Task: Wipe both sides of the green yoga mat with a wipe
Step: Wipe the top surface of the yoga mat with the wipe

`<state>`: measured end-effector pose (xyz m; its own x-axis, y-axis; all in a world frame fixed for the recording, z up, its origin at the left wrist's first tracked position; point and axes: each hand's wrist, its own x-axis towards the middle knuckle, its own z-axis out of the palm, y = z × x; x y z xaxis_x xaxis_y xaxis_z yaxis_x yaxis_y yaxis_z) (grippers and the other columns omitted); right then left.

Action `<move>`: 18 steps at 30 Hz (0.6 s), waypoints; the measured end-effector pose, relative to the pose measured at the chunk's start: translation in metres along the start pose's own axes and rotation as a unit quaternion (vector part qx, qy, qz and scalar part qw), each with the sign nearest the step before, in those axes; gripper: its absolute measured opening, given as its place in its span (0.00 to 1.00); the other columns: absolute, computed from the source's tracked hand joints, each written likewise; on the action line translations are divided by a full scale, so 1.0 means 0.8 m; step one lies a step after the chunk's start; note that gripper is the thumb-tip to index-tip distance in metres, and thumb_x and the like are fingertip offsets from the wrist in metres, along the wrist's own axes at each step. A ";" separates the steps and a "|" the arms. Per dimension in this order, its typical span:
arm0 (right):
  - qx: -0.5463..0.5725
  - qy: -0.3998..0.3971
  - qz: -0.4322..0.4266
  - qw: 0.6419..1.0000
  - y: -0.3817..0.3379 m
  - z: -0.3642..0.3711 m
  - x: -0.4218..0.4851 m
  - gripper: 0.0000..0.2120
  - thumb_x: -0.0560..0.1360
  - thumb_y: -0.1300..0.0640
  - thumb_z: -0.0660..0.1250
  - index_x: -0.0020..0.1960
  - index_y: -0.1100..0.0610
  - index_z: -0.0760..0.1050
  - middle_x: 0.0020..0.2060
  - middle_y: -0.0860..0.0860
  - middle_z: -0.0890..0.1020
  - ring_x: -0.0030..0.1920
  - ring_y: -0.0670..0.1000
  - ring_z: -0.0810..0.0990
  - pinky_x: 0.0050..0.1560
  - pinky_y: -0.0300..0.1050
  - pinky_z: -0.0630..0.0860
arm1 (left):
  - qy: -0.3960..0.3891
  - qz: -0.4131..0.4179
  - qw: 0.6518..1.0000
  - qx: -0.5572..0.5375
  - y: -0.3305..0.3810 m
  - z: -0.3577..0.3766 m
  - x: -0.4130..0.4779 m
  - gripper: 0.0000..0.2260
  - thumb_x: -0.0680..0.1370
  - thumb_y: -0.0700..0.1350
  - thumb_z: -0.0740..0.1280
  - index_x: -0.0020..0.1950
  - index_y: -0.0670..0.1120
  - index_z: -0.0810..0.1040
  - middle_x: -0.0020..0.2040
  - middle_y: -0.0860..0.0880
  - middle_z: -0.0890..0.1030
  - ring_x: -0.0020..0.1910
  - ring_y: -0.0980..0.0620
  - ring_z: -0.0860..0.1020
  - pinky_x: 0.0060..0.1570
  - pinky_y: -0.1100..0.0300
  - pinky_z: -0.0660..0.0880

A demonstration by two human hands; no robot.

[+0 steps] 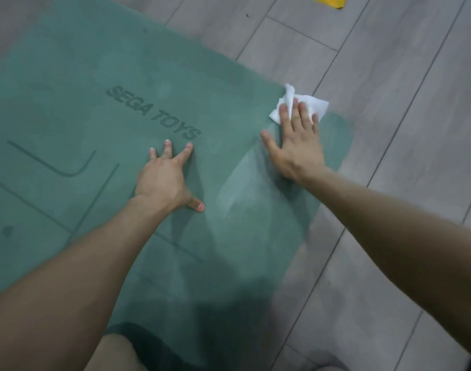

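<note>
Grey wood-look floor planks (389, 183) fill the view from a head-worn camera looking down. A green yoga mat (82, 103) lies flat on them, raised "SEGA TOYS" lettering facing up. It runs off the left of the picture, so its long axis seems to run left and away from the person.

The left hand (166, 179) rests flat on the mat with fingers spread and holds nothing, seemingly bracing. The right hand (296, 140) reaches further forward and, with fingers straight, presses a crumpled white wipe (318, 104) onto the mat's far right corner. Part of the wipe overhangs onto the floor.

A paler streak (242, 188) lies between the two hands. Most of the mat lies left of the wipe, so the next strokes likely need to sweep leftward, with the right hand nearest. A yellow and black object (329, 1) sits at the top edge.
</note>
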<state>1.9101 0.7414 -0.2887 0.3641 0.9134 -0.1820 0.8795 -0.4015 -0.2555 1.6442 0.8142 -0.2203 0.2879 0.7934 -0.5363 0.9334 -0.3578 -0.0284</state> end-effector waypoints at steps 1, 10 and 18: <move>0.003 0.005 -0.042 0.999 -0.026 0.010 -0.022 0.41 0.84 0.32 0.48 0.87 0.56 0.47 0.86 0.56 0.48 0.86 0.55 0.42 0.84 0.62 0.43 | 0.004 0.001 1.000 0.004 -0.003 -0.001 0.000 0.73 0.48 0.72 0.83 0.84 0.65 0.46 0.87 0.46 0.49 0.84 0.35 0.54 0.75 0.40 0.68; -0.027 -0.040 -0.101 0.994 -0.024 0.002 0.017 0.36 0.86 0.34 0.46 0.87 0.52 0.47 0.86 0.55 0.48 0.86 0.53 0.43 0.85 0.57 0.42 | 0.017 0.012 1.000 0.021 -0.004 0.002 0.009 0.72 0.47 0.73 0.82 0.84 0.66 0.47 0.86 0.46 0.50 0.83 0.34 0.56 0.72 0.39 0.71; -0.036 -0.062 -0.248 0.966 -0.087 0.034 -0.091 0.38 0.85 0.35 0.51 0.87 0.55 0.50 0.86 0.54 0.50 0.86 0.54 0.43 0.84 0.60 0.45 | 0.011 0.011 1.000 0.024 0.000 -0.009 0.007 0.72 0.49 0.73 0.83 0.84 0.65 0.46 0.86 0.47 0.50 0.83 0.34 0.56 0.72 0.40 0.71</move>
<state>1.8136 0.7010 -0.2838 -0.1432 0.9755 -0.1668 0.9571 0.0936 -0.2742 1.6473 0.8222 -0.2168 0.3129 0.7955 -0.5189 0.9159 -0.3974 -0.0571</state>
